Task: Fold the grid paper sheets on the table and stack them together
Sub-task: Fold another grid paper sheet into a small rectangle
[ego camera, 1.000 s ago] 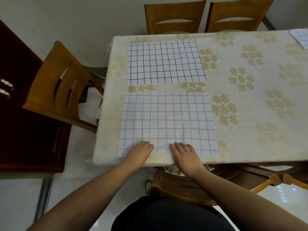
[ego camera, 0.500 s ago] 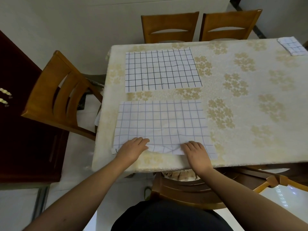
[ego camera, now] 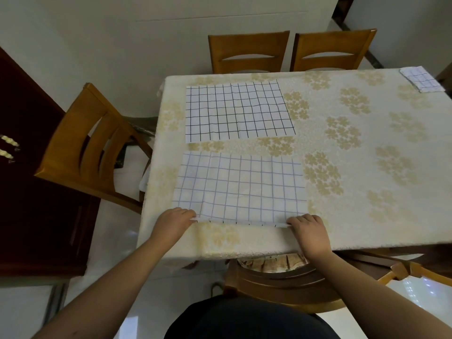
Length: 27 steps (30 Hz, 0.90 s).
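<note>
No brand, label or readable writing shows anywhere; the sheets carry only ruled grids. On the counter (ego camera: 342, 228), covered with a cream cloth patterned in gold flowers, the nearer white paper sheet with a pale blue grid (ego camera: 241, 187) lies close to the near edge. Its near edge is lifted and turned up a little, showing a strip of darker tick marks. The left hand (ego camera: 172, 223) pinches the near left corner with curled fingers, and the right hand (ego camera: 309, 230) pinches the near right corner the same way. Half a second ago both hands lay on top of the sheet, nearer its middle, with the paper wrinkled between them; now they sit out at the corners and the sheet looks smoother. The far white paper sheet with a black grid (ego camera: 236, 112) lies flat beyond it, apart, in the same place as before. A small folded grid paper stack (ego camera: 422, 79) sits at the far right corner, too small to count its layers. The fingertips under the paper edge are hidden.
</note>
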Each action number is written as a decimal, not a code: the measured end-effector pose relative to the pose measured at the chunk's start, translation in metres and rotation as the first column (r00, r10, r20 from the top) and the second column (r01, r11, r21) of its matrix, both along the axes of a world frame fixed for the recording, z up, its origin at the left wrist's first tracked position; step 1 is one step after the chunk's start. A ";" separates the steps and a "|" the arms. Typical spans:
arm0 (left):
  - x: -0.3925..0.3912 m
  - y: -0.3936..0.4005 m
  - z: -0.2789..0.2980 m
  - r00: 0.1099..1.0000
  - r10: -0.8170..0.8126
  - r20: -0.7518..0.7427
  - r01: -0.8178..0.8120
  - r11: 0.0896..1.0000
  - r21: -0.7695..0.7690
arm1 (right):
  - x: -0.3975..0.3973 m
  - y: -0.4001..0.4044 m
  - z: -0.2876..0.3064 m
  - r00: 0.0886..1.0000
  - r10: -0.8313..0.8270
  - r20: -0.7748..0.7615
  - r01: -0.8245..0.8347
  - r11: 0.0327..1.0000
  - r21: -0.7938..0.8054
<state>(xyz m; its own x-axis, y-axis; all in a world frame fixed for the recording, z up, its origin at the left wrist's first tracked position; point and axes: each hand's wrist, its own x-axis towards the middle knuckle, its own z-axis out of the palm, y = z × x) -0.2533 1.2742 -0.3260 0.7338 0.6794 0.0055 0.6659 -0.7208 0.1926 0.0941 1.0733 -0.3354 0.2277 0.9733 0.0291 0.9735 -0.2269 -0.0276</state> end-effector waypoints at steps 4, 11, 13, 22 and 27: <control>-0.011 0.016 0.003 0.996 0.094 -0.004 -0.094 0.995 -0.039 | 0.011 0.000 0.006 0.998 -0.060 -0.030 0.061 0.996 0.057; -0.041 0.031 0.004 0.994 0.077 0.078 -0.076 0.997 -0.004 | 0.025 -0.008 0.014 0.993 -0.092 -0.075 0.101 0.986 0.133; -0.049 0.031 0.009 0.992 0.085 0.096 -0.082 0.996 -0.038 | 0.029 -0.012 0.017 0.991 -0.087 -0.100 0.101 0.983 0.151; -0.068 0.022 0.027 0.988 0.153 0.018 -0.131 0.892 -0.432 | 0.043 -0.029 0.023 0.888 -0.158 -0.432 0.171 0.985 -0.009; -0.040 0.031 0.041 0.864 0.443 0.239 -0.227 0.766 -0.602 | 0.039 -0.013 0.036 0.554 -0.315 -0.770 0.441 0.896 -0.049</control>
